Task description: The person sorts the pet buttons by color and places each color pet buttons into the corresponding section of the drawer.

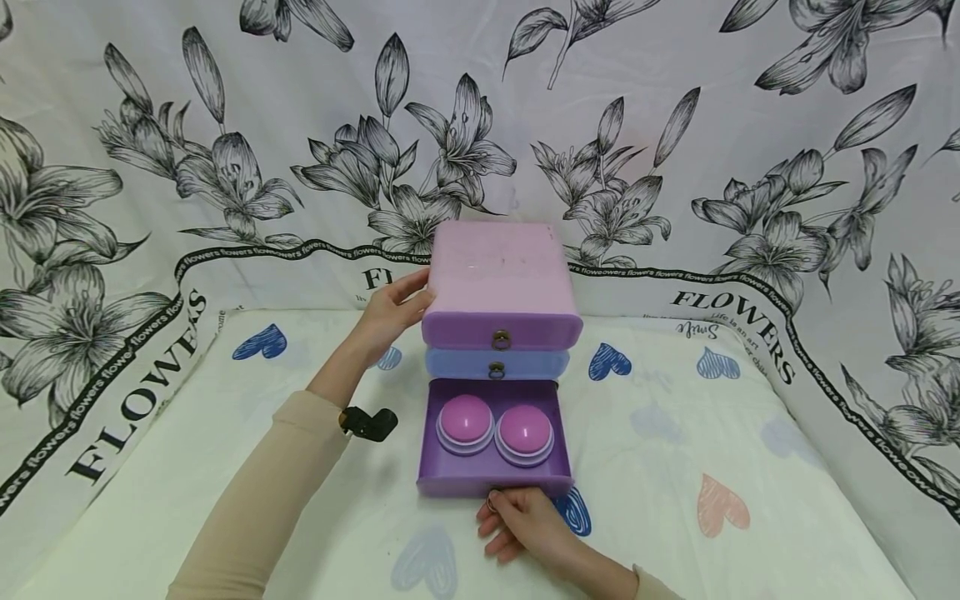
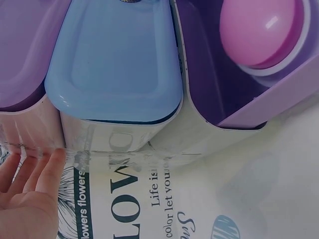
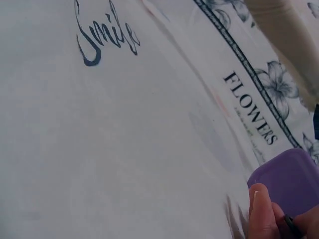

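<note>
A small drawer cabinet (image 1: pixel 495 267) with a pink top has three drawers. Its bottom purple drawer (image 1: pixel 427 450) is pulled out, and two round pink domes (image 1: pixel 466 419) on pale bases sit inside side by side. My left hand (image 1: pixel 393 310) rests on the cabinet's left side, its extended fingers (image 2: pixel 42 172) against the wall in the left wrist view. At the front of the purple drawer, my right hand (image 1: pixel 528 527) pinches the ring pull (image 1: pixel 492 502) between thumb and finger. The right wrist view catches this ring (image 3: pixel 291 223) as well.
Above the open drawer, the blue drawer (image 1: pixel 457 364) and upper purple drawer (image 1: pixel 465 331) are closed, each with a ring pull. The cabinet stands on a white cloth (image 1: pixel 652 517) with printed hearts. Behind it hangs a flower-patterned sheet (image 1: pixel 630 50).
</note>
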